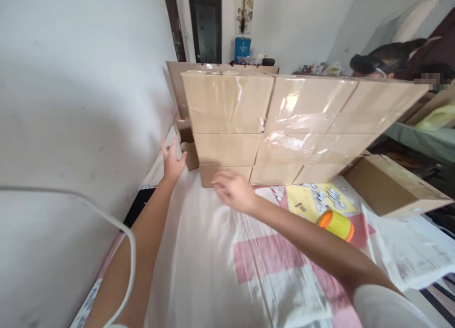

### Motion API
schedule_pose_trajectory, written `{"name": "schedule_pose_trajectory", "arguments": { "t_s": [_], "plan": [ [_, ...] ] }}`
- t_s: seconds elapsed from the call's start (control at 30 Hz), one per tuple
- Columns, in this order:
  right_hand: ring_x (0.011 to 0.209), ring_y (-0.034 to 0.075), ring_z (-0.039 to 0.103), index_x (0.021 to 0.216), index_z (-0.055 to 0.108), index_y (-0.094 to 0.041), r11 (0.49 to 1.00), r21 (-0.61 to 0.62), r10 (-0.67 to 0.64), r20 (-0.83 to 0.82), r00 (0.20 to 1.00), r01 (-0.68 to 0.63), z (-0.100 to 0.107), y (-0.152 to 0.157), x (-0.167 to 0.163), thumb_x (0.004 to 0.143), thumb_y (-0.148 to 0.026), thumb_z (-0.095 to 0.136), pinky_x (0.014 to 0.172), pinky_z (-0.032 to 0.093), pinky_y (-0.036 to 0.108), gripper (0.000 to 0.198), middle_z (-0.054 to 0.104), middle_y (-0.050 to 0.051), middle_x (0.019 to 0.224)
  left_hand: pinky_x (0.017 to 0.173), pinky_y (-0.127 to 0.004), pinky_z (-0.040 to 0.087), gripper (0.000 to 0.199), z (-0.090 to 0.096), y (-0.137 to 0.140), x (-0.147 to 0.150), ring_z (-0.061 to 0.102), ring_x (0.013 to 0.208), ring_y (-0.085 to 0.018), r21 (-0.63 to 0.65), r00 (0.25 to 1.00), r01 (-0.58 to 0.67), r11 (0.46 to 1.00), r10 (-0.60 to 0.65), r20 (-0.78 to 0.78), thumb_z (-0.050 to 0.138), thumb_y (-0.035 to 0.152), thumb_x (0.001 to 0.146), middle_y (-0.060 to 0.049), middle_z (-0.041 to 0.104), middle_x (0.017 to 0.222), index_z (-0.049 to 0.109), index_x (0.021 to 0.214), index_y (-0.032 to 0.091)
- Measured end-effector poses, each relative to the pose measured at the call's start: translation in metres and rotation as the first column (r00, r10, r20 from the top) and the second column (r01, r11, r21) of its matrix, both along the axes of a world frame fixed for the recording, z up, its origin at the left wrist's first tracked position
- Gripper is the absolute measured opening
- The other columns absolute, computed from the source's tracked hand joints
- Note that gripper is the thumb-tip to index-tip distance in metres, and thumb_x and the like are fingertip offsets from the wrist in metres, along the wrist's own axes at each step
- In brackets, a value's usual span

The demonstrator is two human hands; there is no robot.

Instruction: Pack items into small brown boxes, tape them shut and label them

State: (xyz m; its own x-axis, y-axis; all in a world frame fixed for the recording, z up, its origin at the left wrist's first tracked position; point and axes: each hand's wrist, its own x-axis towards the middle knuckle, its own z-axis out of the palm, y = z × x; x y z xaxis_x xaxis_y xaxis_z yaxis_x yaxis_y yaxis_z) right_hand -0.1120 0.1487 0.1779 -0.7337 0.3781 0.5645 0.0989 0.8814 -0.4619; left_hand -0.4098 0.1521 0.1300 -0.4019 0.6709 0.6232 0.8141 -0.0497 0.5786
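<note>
A large upright cardboard panel (231, 103), creased into rectangles and covered with shiny clear tape, stands across the cloth-covered surface. My left hand (173, 159) is open, fingers spread, between the wall and the panel's left edge. Right beside its thumb is a small brown cardboard piece (191, 155), partly hidden behind the panel. My right hand (232, 190) is in front of the panel's lower left corner with its fingers curled in and slightly blurred. Whether anything is in those fingers, or whether they touch the cardboard, I cannot make out.
An open cardboard box (394, 186) lies at the right. Near my right forearm sits a yellow-and-orange cup-like object (336, 224), beside a yellow sheet (302, 202) with small scraps. A white cable (133, 252) crosses my left arm. People are beyond the panel at right.
</note>
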Motion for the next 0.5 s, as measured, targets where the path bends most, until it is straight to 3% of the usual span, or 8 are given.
{"name": "schedule_pose_trajectory", "arguments": {
  "t_s": [0.07,0.13,0.2,0.27,0.33,0.4,0.5],
  "plan": [
    [0.100,0.025,0.069,0.096,0.071,-0.021,0.992,0.075,0.085,0.200,0.976,-0.102,-0.019,-0.018,-0.069,0.094,-0.018,0.059,0.095,0.053,0.042,0.013,0.074,0.009,0.106,0.110,-0.056,0.045,0.044,0.008,0.018,-0.016,0.049,0.140,-0.037,0.005,0.999,-0.009,1.000,0.009,0.048,0.065,0.016,0.081,-0.017,0.042,0.161,0.062,0.125,0.019],
    [0.097,0.025,0.068,0.095,0.070,-0.019,0.990,0.077,0.092,0.309,0.946,-0.122,-0.035,-0.024,-0.106,0.094,-0.016,0.059,0.092,0.052,0.041,0.012,0.074,0.009,0.103,0.104,-0.050,0.049,0.028,0.013,0.019,-0.034,0.061,0.124,-0.033,0.040,0.994,-0.006,0.999,0.002,0.109,0.064,0.005,0.073,-0.014,0.061,0.142,0.065,0.096,0.020],
    [0.098,0.025,0.069,0.097,0.070,-0.019,0.995,0.023,0.089,0.315,0.945,-0.101,-0.043,-0.021,-0.118,0.095,-0.017,0.059,0.093,0.053,0.039,0.011,0.073,0.009,0.103,0.102,-0.044,0.049,0.023,0.012,0.003,-0.051,0.065,0.113,-0.027,0.137,0.982,-0.046,0.990,0.020,0.186,0.059,0.000,0.070,-0.010,0.071,0.120,0.056,0.081,0.020],
    [0.104,0.024,0.070,0.102,0.070,-0.018,0.997,-0.065,0.063,0.273,0.960,-0.047,-0.046,-0.012,-0.116,0.096,-0.017,0.059,0.096,0.054,0.038,0.013,0.074,0.009,0.108,0.105,-0.041,0.047,0.024,0.005,-0.027,-0.062,0.065,0.114,-0.023,0.295,0.960,-0.134,0.946,0.050,0.276,0.053,-0.001,0.070,-0.007,0.071,0.111,0.046,0.077,0.021],
    [0.109,0.024,0.070,0.111,0.070,-0.017,0.988,-0.145,-0.012,0.275,0.961,0.053,-0.049,-0.003,-0.113,0.097,-0.016,0.056,0.098,0.055,0.037,0.020,0.073,0.010,0.114,0.108,-0.041,0.045,0.025,-0.002,-0.060,-0.064,0.064,0.115,-0.020,0.478,0.926,-0.249,0.842,0.063,0.373,0.046,0.002,0.075,-0.006,0.070,0.109,0.034,0.078,0.023],
    [0.113,0.026,0.070,0.118,0.069,-0.013,0.976,-0.170,-0.077,0.327,0.942,0.138,-0.054,0.003,-0.119,0.096,-0.012,0.055,0.101,0.056,0.041,0.026,0.072,0.015,0.121,0.106,-0.042,0.047,0.023,-0.005,-0.085,-0.058,0.067,0.107,-0.017,0.623,0.894,-0.338,0.705,0.034,0.446,0.037,0.006,0.079,-0.003,0.068,0.101,0.024,0.080,0.025],
    [0.123,0.032,0.065,0.124,0.067,-0.008,0.983,-0.138,-0.056,0.379,0.924,0.117,-0.060,0.008,-0.148,0.094,-0.009,0.061,0.107,0.053,0.050,0.030,0.067,0.022,0.131,0.096,-0.045,0.054,0.017,0.004,-0.103,-0.043,0.071,0.087,-0.018,0.747,0.889,-0.344,0.569,-0.059,0.454,0.038,0.011,0.077,0.000,0.066,0.080,0.028,0.081,0.025]
  ]
}}
